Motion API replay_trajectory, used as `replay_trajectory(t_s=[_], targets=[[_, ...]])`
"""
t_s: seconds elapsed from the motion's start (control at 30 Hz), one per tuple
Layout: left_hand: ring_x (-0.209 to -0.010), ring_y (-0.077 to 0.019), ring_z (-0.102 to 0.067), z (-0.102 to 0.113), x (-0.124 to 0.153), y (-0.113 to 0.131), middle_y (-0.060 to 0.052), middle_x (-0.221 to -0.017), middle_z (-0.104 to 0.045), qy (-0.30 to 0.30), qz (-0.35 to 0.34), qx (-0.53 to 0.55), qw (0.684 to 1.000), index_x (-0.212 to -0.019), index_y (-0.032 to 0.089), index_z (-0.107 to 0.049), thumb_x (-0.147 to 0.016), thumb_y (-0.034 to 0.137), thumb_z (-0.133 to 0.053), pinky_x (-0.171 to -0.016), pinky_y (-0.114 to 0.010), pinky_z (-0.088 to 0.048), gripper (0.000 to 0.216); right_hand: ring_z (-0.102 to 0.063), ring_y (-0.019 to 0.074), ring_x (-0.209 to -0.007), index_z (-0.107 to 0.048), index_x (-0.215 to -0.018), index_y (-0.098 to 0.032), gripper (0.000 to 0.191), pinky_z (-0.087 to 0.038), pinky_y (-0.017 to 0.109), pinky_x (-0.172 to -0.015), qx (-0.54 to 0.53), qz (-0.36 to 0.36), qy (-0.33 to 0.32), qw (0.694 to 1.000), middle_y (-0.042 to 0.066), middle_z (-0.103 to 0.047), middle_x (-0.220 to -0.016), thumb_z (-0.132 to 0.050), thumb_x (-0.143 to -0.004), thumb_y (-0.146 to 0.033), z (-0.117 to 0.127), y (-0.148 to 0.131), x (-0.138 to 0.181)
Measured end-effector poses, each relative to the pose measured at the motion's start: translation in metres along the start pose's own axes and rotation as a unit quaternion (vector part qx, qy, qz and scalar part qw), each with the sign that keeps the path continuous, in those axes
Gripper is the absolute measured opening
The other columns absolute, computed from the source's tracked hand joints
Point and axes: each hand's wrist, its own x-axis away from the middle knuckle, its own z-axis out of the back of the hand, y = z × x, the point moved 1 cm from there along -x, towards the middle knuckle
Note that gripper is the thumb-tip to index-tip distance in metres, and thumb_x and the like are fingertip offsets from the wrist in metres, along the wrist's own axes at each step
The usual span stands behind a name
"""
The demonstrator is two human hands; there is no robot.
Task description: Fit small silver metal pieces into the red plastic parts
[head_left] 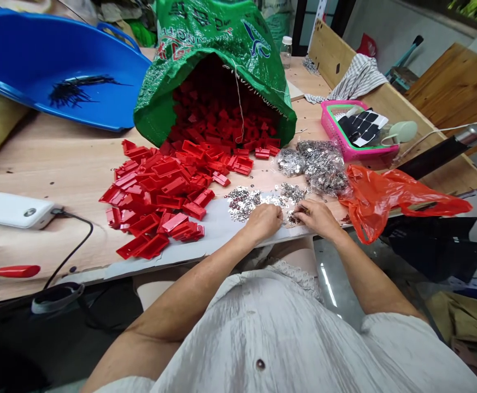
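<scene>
Head view: I note first the limits of visibility. The fingertips of the left hand (265, 220) curl inward and are mostly hidden by the hand itself. The blue basin (111, 112) and the red-handled tool (17, 271) are cut off at the left edge, and the top of the green sack (222, 38) at the upper edge. The depth of the sack is dark.

The small metal pieces (242, 204) lie in loose heaps on the grey sheet (217, 224), at the front of the table (74, 164). I cannot resolve the axis of any single piece; the heaps together form a band running left to right, roughly along the table's front edge. Red plastic parts (156, 188) lie to the left, their long axes pointing in mixed directions. Bagged metal pieces (324, 164) lie beyond the right hand (317, 215).

Left fingers: bent towards the palm, tips facing the right hand; I cannot tell whether a piece is grasped. Right fingers: partly bent, thumb and forefinger close together at the edge of the heaps; I cannot tell whether they pinch a piece. The two hands are near each other, not touching.
</scene>
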Motion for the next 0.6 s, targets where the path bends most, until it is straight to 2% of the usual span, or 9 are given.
replay_trajectory(t_s=[0.1,0.27,0.43,0.5,0.6], targets=[[-0.082,-0.0231,-0.067,0.001,-0.003,0.001,-0.008,-0.082,-0.074,-0.005,0.005,-0.017,1.0,-0.084,0.021,-0.075,-0.078,0.013,-0.053,-0.075,-0.03,-0.047,0.024,-0.06,0.0167,-0.08,-0.064,-0.08,-0.021,0.008,-0.043,0.026,-0.074,-0.053,0.0,0.007,0.999,0.001,-0.068,-0.083,-0.058,-0.084,-0.024,0.0,0.004,-0.002],[-0.096,-0.027,-0.065,0.005,-0.01,0.004,-0.012,-0.091,-0.074,0.025,-0.008,-0.047,0.999,-0.089,0.02,-0.076,-0.08,0.011,-0.052,-0.085,-0.035,-0.047,0.027,-0.06,0.0169,-0.08,-0.064,-0.08,-0.02,0.012,-0.044,0.027,-0.075,-0.089,0.007,0.06,0.994,0.001,-0.068,-0.082,-0.055,-0.084,-0.027,0.0,0.01,-0.008],[-0.1,-0.0258,-0.063,0.0,-0.013,0.01,-0.009,-0.103,-0.073,0.07,-0.05,-0.035,0.996,-0.114,0.022,-0.07,-0.085,0.02,-0.054,-0.089,-0.034,-0.046,0.033,-0.061,0.0166,-0.076,-0.064,-0.081,-0.02,0.011,-0.045,0.027,-0.074,-0.111,-0.013,0.028,0.993,0.001,-0.068,-0.08,-0.056,-0.084,-0.027,-0.002,0.01,-0.003],[-0.097,-0.0247,-0.063,-0.003,-0.016,0.012,-0.008,-0.1,-0.073,0.079,-0.056,-0.019,0.995,-0.111,0.021,-0.071,-0.086,0.02,-0.052,-0.086,-0.033,-0.046,0.032,-0.062,0.0165,-0.077,-0.063,-0.083,-0.02,0.011,-0.045,0.027,-0.073,-0.133,-0.015,0.027,0.991,0.0,-0.068,-0.08,-0.055,-0.085,-0.027,-0.003,0.009,-0.002],[-0.095,-0.0226,-0.064,-0.005,-0.021,0.012,-0.006,-0.096,-0.074,0.073,-0.055,0.003,0.996,-0.095,0.023,-0.075,-0.085,0.019,-0.051,-0.083,-0.03,-0.046,0.026,-0.061,0.0169,-0.078,-0.061,-0.08,-0.02,0.012,-0.044,0.027,-0.074,-0.133,-0.01,0.049,0.99,0.0,-0.066,-0.079,-0.056,-0.085,-0.03,-0.003,0.01,-0.004]])
